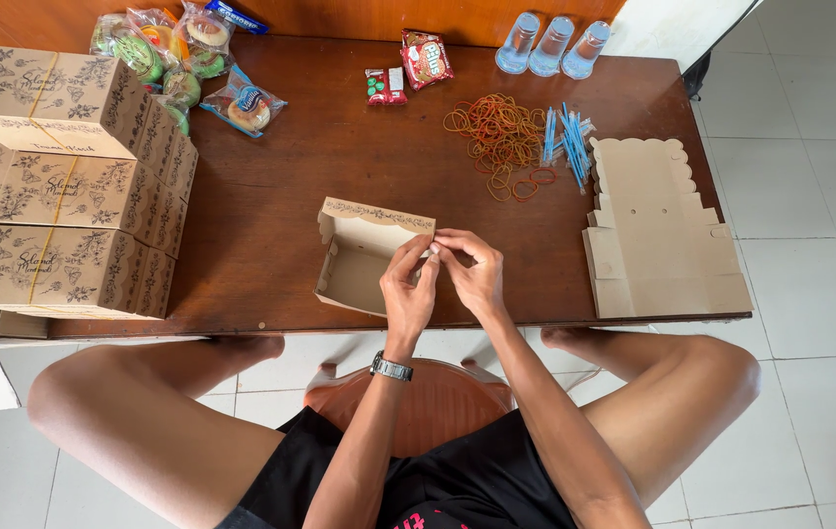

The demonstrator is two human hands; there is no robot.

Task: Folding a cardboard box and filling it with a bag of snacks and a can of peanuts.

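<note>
A half-folded brown cardboard box (364,250) with a printed floral edge lies on the dark wooden table (281,186) near its front edge. My left hand (408,292) and my right hand (469,269) meet at the box's right end, fingertips pinching its flap there. A metal wristwatch sits on my left wrist. The box's right wall is hidden behind my fingers.
Stacked printed boxes (65,186) tied with bands fill the left side. Flat unfolded box blanks (655,235) lie at the right. Rubber bands (498,137), blue straws (567,142), three sealed water cups (552,44) and wrapped snacks (188,59) sit further back.
</note>
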